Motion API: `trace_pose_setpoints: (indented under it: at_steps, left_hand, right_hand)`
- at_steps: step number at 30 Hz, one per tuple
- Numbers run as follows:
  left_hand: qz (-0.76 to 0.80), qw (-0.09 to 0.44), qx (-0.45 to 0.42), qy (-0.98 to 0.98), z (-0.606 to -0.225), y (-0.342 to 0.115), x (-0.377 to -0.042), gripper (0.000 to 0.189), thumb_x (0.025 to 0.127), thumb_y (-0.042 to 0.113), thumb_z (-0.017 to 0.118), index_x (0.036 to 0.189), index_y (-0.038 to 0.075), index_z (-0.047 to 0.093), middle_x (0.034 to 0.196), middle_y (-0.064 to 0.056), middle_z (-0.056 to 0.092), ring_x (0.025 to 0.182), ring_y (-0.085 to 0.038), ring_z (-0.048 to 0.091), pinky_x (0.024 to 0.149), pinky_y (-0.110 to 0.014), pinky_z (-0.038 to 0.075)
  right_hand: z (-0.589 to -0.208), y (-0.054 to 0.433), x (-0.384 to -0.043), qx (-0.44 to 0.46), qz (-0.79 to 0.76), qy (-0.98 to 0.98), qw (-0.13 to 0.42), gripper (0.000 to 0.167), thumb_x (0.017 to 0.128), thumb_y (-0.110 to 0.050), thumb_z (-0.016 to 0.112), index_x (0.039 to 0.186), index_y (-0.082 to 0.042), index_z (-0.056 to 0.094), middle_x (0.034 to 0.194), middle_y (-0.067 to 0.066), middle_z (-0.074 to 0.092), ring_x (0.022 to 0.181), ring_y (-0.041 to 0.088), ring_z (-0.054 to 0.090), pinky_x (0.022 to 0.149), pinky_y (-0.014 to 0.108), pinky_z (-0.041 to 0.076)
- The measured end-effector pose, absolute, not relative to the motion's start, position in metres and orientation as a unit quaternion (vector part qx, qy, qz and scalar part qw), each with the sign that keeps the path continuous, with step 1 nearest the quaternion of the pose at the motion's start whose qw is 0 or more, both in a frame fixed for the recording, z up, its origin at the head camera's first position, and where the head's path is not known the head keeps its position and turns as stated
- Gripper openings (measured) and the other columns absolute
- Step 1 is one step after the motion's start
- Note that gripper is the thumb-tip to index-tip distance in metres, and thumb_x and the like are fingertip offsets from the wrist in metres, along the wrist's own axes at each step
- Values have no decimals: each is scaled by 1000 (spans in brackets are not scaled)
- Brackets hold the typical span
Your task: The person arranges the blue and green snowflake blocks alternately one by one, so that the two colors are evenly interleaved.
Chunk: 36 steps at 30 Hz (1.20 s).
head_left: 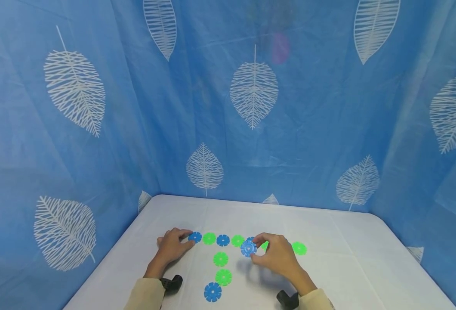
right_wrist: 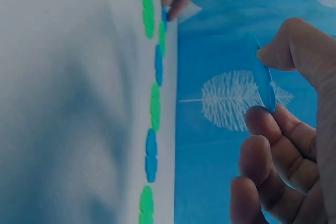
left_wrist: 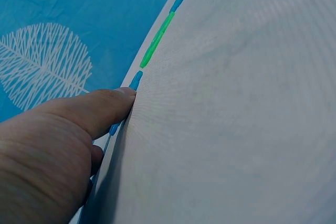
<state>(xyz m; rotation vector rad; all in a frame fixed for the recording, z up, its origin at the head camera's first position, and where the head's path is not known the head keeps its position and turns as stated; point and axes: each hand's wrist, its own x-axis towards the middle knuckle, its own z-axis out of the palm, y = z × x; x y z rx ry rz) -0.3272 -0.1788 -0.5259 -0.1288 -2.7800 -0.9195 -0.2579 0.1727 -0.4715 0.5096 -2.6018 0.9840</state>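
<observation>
On the white table lies a row of flat, notched plastic discs, blue and green by turns. At the row's left end, my left hand [head_left: 172, 246] pinches a blue notched disc [head_left: 195, 237] that lies on the table, thumb on its near edge. My right hand [head_left: 276, 254] holds another blue notched disc [head_left: 248, 248] between thumb and fingertips, raised above the row; the right wrist view shows this disc [right_wrist: 265, 80] edge-on. Behind it, a blue disc and a green disc [head_left: 264, 245] of the row are partly hidden by the hand.
Two green discs [head_left: 220, 259] and a blue disc [head_left: 213, 292] run from below the row toward the near side of the table [head_left: 367, 267]. A green disc [head_left: 299, 248] lies right of my right hand. Blue leaf-patterned cloth [head_left: 309, 129] hangs behind and beside the table.
</observation>
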Motion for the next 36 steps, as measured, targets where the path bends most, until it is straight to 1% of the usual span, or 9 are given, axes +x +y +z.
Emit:
trace_pose_setpoints:
  at_steps: [5,13,20,25,29,36]
  left_hand:
    - [-304,102,-44,-946,-527,-180,-328,37,83,37,79,117,24,74,111,-3,69,104,-23,58,81,-46,27]
    - [-309,110,-51,-943,-527,-181,-329,36,82,36,80,116,24,75,107,-2,70,102,-23,58,83,-49,27]
    - [-315,111,-48,-941,-527,-182,-328,35,82,35,80,115,23,75,105,-1,70,101,-22,58,84,-49,26]
    - [-319,110,-48,-940,-528,-183,-328,36,82,35,80,115,23,75,106,-2,70,102,-23,58,85,-50,26]
    - [-315,110,-44,-942,-528,-182,-329,36,82,36,80,116,24,75,105,-1,69,102,-22,58,86,-50,26]
    - [-314,113,-44,-942,-527,-180,-328,36,81,36,80,115,23,75,101,0,69,98,-21,57,85,-50,26]
  right_hand:
    - [-464,181,-258,157,349,-903,195,28,67,-27,88,91,-28,73,78,-17,69,48,0,45,46,22,37]
    - [-451,192,-260,142,346,-893,253,30,67,-23,88,94,-24,74,79,-13,71,49,-2,45,46,23,37]
    - [-444,212,-261,109,340,-894,269,32,70,-25,88,98,-21,74,83,-9,73,50,1,47,47,23,38]
    - [-445,233,-260,98,334,-890,294,33,70,-23,89,98,-17,75,84,-5,74,50,-1,46,45,24,37]
    - [-447,252,-258,79,326,-892,304,32,70,-22,88,98,-16,75,83,-2,74,50,-2,46,45,24,37]
    - [-452,282,-253,21,326,-901,286,32,74,-24,87,101,-15,75,86,3,75,51,0,51,50,25,40]
